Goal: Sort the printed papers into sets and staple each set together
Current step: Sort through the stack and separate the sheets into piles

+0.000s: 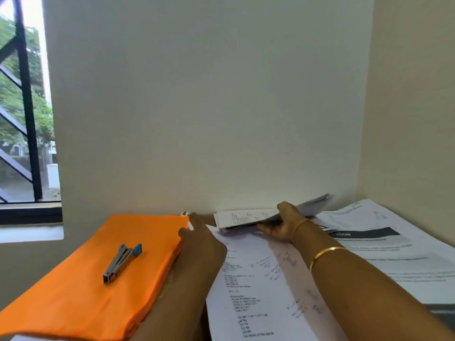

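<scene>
Against the pale wall [209,94] at the far edge of the worktop [209,218], the right hand [283,225] grips a bundle of papers [246,219]. Its thumb lies on top and its fingers are curled underneath, so the bundle is lifted slightly off the sheets below. The bundle's far end fans out toward the corner of the room. Two gold bangles [325,254] sit on that wrist and forearm.

Beneath and around the right forearm, loose printed sheets [258,279] lie spread across the worktop, overlapping one another. One on the right carries a dark header band.

The left hand [202,239] is just left of the bundle, in the gap between the sheets and a folded orange cloth [98,279]. Its forefinger stretches forward toward the wall. A scrap of white shows by its thumb, but whether the hand holds anything cannot be told.

On the orange cloth, well apart from both hands and to the left of them, a small metal stapler [122,263] with blue ends lies flat and untouched. A barred window [24,107] shows greenery at far left.
</scene>
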The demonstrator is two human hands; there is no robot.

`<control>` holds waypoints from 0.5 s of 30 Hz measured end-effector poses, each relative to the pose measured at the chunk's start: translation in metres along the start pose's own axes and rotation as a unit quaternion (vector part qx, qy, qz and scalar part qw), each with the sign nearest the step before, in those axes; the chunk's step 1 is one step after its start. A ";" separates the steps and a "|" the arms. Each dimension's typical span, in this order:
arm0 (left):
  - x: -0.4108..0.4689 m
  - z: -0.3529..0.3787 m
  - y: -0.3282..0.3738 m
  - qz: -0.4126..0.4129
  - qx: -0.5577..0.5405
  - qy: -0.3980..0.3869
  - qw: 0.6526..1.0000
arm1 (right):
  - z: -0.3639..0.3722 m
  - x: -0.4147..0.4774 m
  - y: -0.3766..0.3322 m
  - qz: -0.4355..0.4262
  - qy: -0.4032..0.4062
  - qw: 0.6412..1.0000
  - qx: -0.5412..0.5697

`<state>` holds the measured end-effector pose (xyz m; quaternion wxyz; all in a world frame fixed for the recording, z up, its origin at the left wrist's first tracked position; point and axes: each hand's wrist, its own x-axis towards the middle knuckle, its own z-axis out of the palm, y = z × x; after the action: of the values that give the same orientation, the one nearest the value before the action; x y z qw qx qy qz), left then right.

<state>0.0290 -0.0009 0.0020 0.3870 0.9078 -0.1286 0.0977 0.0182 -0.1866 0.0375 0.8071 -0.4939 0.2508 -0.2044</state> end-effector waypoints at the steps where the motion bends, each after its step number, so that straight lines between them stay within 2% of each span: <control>1: 0.000 0.000 -0.001 -0.001 -0.008 0.000 1.000 | -0.003 -0.001 -0.001 0.007 0.003 1.000 -0.001; 7: 0.010 -0.005 -0.001 -0.056 -0.220 -0.020 0.974 | -0.023 -0.016 -0.009 0.024 -0.017 1.000 -0.004; 9: 0.008 -0.010 -0.002 -0.043 -0.264 -0.027 0.963 | -0.032 -0.024 -0.010 0.027 -0.027 0.999 0.008; 12: 0.004 -0.019 -0.003 -0.060 -0.294 -0.031 0.953 | -0.046 -0.029 -0.010 0.020 -0.049 0.998 0.039; 15: 0.001 -0.027 -0.001 -0.062 -0.247 -0.043 0.966 | -0.056 -0.034 -0.011 0.013 -0.038 0.997 0.070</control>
<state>0.0285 0.0195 0.0204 0.5988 0.7935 -0.1085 -0.0003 -0.0435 -0.2109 0.0330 0.8512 -0.4405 0.2112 -0.1919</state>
